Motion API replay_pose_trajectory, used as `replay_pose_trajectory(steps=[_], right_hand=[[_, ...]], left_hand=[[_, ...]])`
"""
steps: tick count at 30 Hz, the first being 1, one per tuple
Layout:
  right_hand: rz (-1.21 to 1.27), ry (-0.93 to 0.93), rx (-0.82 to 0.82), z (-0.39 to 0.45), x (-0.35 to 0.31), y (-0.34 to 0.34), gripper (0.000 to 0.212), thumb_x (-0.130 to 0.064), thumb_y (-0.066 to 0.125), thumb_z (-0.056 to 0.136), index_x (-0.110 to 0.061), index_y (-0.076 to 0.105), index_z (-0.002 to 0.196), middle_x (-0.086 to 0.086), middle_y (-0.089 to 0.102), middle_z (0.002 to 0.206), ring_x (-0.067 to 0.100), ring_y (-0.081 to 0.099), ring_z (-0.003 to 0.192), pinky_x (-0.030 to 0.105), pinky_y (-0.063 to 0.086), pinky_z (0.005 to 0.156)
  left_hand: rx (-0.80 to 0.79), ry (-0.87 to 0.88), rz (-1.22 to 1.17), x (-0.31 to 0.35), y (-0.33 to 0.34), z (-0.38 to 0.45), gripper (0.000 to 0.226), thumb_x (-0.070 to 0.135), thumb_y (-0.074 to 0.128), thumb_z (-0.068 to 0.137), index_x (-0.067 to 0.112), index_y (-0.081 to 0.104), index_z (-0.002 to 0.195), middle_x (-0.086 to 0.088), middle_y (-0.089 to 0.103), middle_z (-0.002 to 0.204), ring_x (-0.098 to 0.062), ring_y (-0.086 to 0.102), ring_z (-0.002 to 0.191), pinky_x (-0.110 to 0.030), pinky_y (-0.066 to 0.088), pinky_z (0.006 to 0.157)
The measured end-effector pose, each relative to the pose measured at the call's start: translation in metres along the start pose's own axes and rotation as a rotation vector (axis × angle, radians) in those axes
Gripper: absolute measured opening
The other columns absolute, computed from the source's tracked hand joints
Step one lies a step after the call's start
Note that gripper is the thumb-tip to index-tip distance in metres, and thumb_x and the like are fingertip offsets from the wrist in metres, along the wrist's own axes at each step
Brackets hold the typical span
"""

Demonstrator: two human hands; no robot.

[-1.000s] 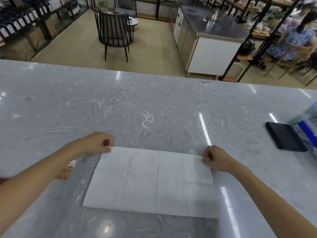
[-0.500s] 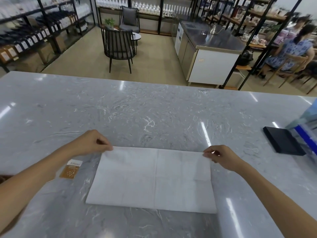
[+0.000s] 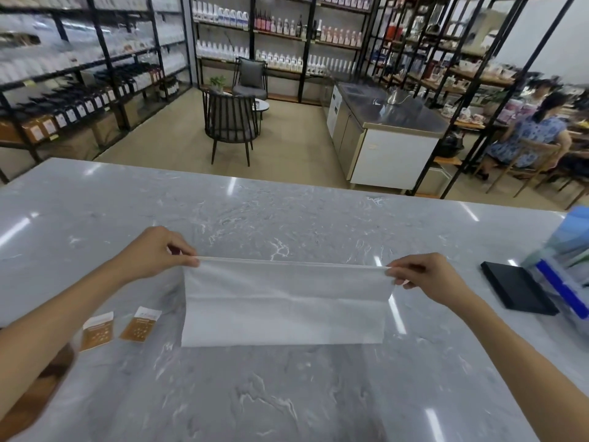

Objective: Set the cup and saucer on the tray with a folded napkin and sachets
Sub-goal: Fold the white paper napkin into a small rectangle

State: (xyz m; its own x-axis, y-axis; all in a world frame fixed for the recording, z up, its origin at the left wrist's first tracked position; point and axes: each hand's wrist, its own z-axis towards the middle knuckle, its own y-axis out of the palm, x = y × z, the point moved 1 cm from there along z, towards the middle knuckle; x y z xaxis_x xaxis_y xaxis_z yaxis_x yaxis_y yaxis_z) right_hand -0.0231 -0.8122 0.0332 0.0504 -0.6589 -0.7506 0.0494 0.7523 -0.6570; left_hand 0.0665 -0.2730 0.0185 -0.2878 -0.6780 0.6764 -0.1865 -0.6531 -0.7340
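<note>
Lifting the napkin's [image 3: 287, 301] far edge off the bench [image 3: 287, 218], my left hand [image 3: 156, 253] and right hand [image 3: 424, 279] each pinch a corner; a moment ago it lay flat. I judge the fold is under way, with two sachets [image 3: 119, 327] waiting just left of it.

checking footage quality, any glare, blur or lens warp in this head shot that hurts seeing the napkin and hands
Head view: wide-angle warp bows the marble counter edge and tilts the shelving; ceiling lights leave bright streaks on the counter, one beside the napkin; the near forearms and left-edge shelves smear; the left hand, right hand and napkin stay sharp.
</note>
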Motion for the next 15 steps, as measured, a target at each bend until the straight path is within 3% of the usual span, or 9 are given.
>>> replay_pose_trajectory(steps=[5, 9, 11, 13, 15], right_hand=[[-0.038, -0.055, 0.023, -0.002, -0.014, -0.028, 0.016, -0.019, 0.079, 0.086, -0.034, 0.082, 0.084, -0.003, 0.079, 0.075, 0.012, 0.075, 0.069, 0.015, 0.057, 0.06], [-0.009, -0.077, 0.06, -0.01, -0.025, -0.048, 0.006, -0.038, 0.076, 0.083, -0.041, 0.08, 0.086, -0.006, 0.079, 0.079, 0.01, 0.074, 0.072, 0.015, 0.057, 0.062], [-0.011, -0.086, 0.059, -0.014, -0.027, -0.052, 0.011, -0.043, 0.073, 0.082, -0.039, 0.08, 0.09, -0.006, 0.079, 0.083, 0.011, 0.074, 0.076, 0.018, 0.059, 0.063], [-0.002, -0.086, 0.07, -0.019, -0.025, -0.051, 0.009, -0.035, 0.073, 0.089, -0.035, 0.08, 0.094, -0.006, 0.079, 0.087, 0.012, 0.075, 0.079, 0.023, 0.061, 0.064], [0.01, -0.083, 0.084, -0.023, -0.023, -0.049, 0.01, -0.027, 0.071, 0.093, -0.032, 0.079, 0.097, -0.007, 0.079, 0.091, 0.011, 0.074, 0.082, 0.027, 0.063, 0.065]], left_hand=[[0.047, 0.056, -0.018, 0.012, -0.006, 0.003, 0.016, 0.022, 0.085, 0.077, 0.037, 0.081, 0.084, 0.014, 0.078, 0.081, 0.0, 0.069, 0.079, -0.029, 0.057, 0.076], [0.1, 0.113, -0.147, 0.021, -0.006, 0.004, 0.027, 0.02, 0.081, 0.082, 0.047, 0.079, 0.085, 0.01, 0.078, 0.086, -0.004, 0.071, 0.08, -0.015, 0.054, 0.072], [0.12, 0.109, -0.174, 0.024, -0.003, 0.006, 0.029, 0.018, 0.078, 0.086, 0.046, 0.078, 0.092, 0.004, 0.077, 0.088, -0.006, 0.071, 0.081, -0.021, 0.057, 0.075], [0.125, 0.094, -0.178, 0.025, 0.001, 0.006, 0.027, 0.015, 0.076, 0.088, 0.041, 0.079, 0.095, 0.004, 0.078, 0.091, -0.006, 0.07, 0.084, -0.029, 0.058, 0.078], [0.128, 0.092, -0.196, 0.027, 0.005, 0.005, 0.026, 0.015, 0.075, 0.088, 0.04, 0.079, 0.094, 0.013, 0.078, 0.095, -0.001, 0.07, 0.089, -0.028, 0.055, 0.081]])
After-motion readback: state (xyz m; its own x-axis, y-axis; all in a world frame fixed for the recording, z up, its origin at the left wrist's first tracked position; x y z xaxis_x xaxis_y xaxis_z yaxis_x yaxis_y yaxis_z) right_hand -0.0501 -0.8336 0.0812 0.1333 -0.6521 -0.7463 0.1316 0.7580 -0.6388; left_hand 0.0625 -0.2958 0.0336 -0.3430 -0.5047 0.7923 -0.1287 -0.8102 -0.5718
